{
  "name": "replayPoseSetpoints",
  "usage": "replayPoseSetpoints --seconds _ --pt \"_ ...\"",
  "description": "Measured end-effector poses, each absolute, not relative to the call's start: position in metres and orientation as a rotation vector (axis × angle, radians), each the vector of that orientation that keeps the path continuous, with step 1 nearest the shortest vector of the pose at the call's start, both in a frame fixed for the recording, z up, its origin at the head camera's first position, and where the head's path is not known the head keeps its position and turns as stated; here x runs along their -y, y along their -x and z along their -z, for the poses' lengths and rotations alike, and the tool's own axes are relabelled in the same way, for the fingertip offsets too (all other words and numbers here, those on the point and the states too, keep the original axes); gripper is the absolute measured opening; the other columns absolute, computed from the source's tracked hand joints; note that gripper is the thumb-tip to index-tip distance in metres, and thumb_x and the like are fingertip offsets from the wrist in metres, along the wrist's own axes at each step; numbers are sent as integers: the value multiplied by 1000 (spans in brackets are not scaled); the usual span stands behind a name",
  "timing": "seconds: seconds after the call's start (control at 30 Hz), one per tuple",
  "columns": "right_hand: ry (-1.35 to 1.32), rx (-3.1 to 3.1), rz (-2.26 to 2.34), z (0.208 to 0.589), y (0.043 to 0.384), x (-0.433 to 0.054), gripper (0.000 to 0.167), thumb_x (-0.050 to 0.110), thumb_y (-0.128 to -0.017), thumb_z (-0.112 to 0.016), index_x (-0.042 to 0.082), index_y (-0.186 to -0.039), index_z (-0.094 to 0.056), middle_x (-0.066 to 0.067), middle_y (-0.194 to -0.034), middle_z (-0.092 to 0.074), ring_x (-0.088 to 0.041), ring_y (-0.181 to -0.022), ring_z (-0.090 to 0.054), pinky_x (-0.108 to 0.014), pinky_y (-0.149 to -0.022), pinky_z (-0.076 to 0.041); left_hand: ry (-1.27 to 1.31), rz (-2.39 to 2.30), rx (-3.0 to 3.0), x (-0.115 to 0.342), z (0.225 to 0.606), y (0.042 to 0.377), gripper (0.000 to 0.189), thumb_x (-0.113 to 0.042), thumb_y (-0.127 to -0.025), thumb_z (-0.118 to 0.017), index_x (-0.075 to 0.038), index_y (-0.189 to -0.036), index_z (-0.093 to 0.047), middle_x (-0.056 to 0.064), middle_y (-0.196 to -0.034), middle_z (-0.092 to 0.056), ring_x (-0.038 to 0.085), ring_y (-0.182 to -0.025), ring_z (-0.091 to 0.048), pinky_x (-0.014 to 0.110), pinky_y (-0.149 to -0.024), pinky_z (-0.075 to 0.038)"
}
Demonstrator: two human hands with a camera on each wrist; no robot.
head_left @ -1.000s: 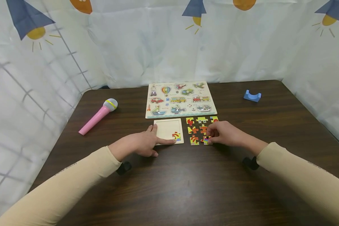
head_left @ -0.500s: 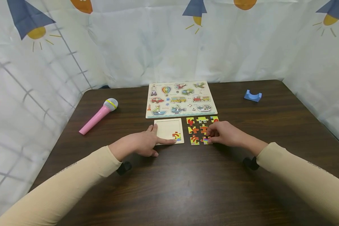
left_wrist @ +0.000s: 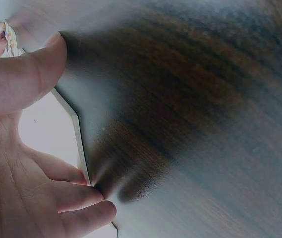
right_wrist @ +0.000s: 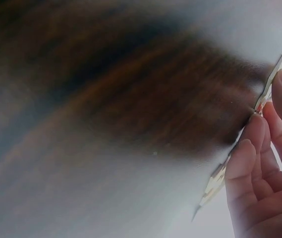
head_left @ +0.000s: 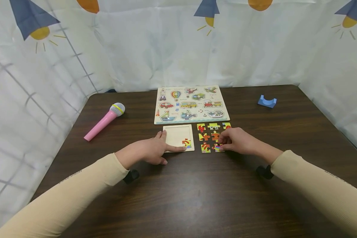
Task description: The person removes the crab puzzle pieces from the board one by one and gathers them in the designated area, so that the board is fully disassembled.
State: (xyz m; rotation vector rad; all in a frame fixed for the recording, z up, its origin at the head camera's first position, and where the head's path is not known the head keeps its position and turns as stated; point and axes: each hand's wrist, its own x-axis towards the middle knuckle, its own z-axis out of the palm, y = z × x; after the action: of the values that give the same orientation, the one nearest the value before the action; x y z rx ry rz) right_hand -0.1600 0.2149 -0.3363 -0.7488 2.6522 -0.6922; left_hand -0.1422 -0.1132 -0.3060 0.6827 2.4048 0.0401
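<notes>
My left hand point(head_left: 154, 150) rests on the small square wooden puzzle tray point(head_left: 174, 135), fingers extended in the head view. One corner piece point(head_left: 186, 143) sits at the tray's lower right, near a fingertip. In the left wrist view, the left hand point(left_wrist: 22, 183) has its fingers at the tray's edge. To the right, my right hand point(head_left: 238, 140) pinches a yellow puzzle piece point(head_left: 218, 148) with a rainbow stripe, low at the table. The right hand point(right_wrist: 264, 168) appears with bent fingers at a piece in the right wrist view; its fingers partly hide it.
Several loose puzzle pieces point(head_left: 204, 136) lie in rows beside the tray. Behind stands a large vehicle puzzle board point(head_left: 191, 105), flat on the brown table point(head_left: 193, 198). A pink toy microphone point(head_left: 104, 121) lies at left, a blue curved block point(head_left: 267, 101) at back right.
The rainbow piece at the right fingers looks flatter on the table than a second ago. Both hands have stayed in nearly the same place.
</notes>
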Motion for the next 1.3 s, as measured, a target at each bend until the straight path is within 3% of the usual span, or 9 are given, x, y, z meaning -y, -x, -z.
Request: replayPoseSetpoints --seconds 0.87,1.07,1.3 --pt "748 -2665 688 329 163 -214 14 20 -89 -81 10 -95 -74 2 -88 -73 -11 -76 -59 -31 -73 -51 -714 -8 -2406 112 306 143 76 -21 -97 -71 -50 -156 -34 38 -165 2 53 -155 -8 55 -111 -44" --pt "804 -2661 700 323 169 -195 8 15 -91 -78 9 -97 -74 0 -91 -73 -11 -73 -59 -30 -69 -51 -710 -6 -2408 113 306 143 76 -22 -96 -72 -51 -156 -34 38 -165 1 53 -155 -8 55 -110 -44" --pt "945 -2623 685 322 176 -154 18 15 -91 -79 6 -106 -74 -2 -95 -72 -13 -82 -63 -34 -79 -55 -734 12 -2411 113 306 143 76 -23 -97 -72 -51 -156 -33 39 -165 0 53 -154 -10 55 -108 -46"
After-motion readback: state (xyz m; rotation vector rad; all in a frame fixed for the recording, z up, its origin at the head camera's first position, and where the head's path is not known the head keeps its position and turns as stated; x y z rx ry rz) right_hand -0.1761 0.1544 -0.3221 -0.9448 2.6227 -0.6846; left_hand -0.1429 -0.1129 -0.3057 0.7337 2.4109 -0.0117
